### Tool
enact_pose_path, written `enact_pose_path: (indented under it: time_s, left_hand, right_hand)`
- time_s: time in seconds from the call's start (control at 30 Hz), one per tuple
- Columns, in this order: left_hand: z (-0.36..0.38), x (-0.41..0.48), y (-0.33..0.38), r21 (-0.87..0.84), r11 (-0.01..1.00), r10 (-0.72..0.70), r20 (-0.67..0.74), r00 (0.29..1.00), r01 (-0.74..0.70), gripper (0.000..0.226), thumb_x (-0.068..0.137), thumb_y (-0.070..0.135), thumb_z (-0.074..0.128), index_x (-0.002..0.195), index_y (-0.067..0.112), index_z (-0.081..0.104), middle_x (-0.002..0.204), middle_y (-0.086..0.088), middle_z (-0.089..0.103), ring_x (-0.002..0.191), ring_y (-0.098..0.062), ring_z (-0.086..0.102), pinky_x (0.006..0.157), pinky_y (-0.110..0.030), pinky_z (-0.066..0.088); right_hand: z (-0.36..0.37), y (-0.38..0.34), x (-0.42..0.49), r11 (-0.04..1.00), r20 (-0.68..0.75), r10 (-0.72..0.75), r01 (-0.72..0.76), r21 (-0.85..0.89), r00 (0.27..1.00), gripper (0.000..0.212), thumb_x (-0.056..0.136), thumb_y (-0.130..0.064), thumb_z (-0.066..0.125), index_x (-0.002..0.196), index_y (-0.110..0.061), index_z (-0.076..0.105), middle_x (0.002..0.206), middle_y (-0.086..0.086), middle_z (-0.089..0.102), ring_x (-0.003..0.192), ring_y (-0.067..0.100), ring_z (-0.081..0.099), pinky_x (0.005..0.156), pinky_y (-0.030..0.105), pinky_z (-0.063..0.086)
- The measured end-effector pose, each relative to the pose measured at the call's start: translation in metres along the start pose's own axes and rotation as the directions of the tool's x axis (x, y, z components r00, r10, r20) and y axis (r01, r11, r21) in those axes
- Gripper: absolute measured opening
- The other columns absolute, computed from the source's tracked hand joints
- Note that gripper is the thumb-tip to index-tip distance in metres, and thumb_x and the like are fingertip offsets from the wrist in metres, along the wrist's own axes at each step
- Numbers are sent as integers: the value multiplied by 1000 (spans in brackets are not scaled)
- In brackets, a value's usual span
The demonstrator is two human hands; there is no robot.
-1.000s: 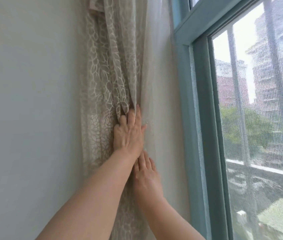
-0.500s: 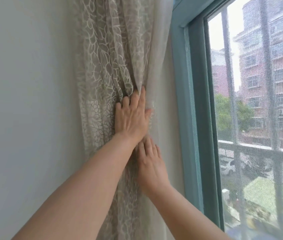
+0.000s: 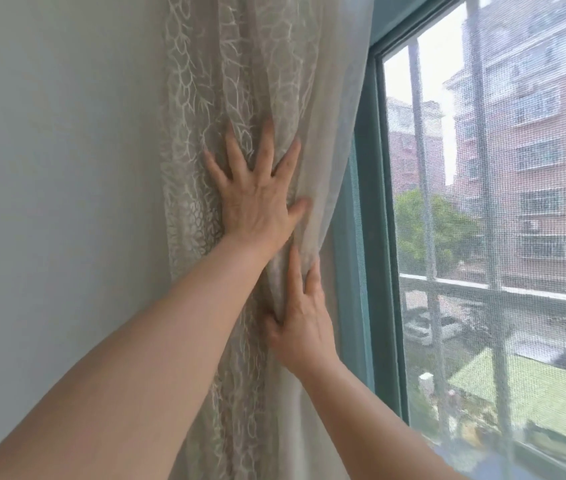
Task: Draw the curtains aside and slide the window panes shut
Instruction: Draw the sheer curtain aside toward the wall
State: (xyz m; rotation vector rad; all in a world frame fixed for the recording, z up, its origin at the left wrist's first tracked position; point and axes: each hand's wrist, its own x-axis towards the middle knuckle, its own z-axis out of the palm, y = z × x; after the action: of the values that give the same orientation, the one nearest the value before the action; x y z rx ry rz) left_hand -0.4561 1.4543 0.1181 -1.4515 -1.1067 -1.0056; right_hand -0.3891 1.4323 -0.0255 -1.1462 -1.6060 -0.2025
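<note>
Two curtains hang bunched against the wall, left of the window. The patterned lace curtain (image 3: 202, 98) is on the left and the plain sheer curtain (image 3: 330, 116) on the right, its edge draped over the teal window frame (image 3: 380, 258). My left hand (image 3: 254, 192) lies flat on the lace curtain with its fingers spread wide. Just below it, my right hand (image 3: 304, 323) holds a fold of the sheer curtain between thumb and fingers. The window pane (image 3: 503, 216) shows through a fine mesh, and its sliding edge is out of sight.
A bare pale wall (image 3: 53, 202) fills the left side. Beyond the mesh stand vertical bars (image 3: 423, 188), a horizontal rail (image 3: 503, 289), red apartment blocks and trees. My two forearms cross the lower part of the view.
My left hand's fingers have spread apart on the lace curtain. The sheer curtain now bulges right over the frame, and the view has closed in on the hands.
</note>
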Motion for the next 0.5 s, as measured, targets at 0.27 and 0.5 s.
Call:
enact_pose_path:
  time_s: [0.27,0.5]
  left_hand:
    - [19,-5,-14,77,994,-80,3,997,80,66,79,13,50,143,15,32,107,-9,58,84,-29,58,104,-69,14]
    - [46,2,-33,54,994,-105,98,990,100,68,85,9,49,147,14,19,113,-9,55,90,-28,60,105,-65,10]
  right_hand:
    - [32,-10,15,988,148,-92,109,-113,985,84,90,-13,47,146,-26,-14,158,-4,-1,123,27,42,72,31,39]
    - [61,-26,39,960,209,-184,221,-173,961,65,91,-6,38,148,-9,6,156,7,11,136,26,26,102,37,33]
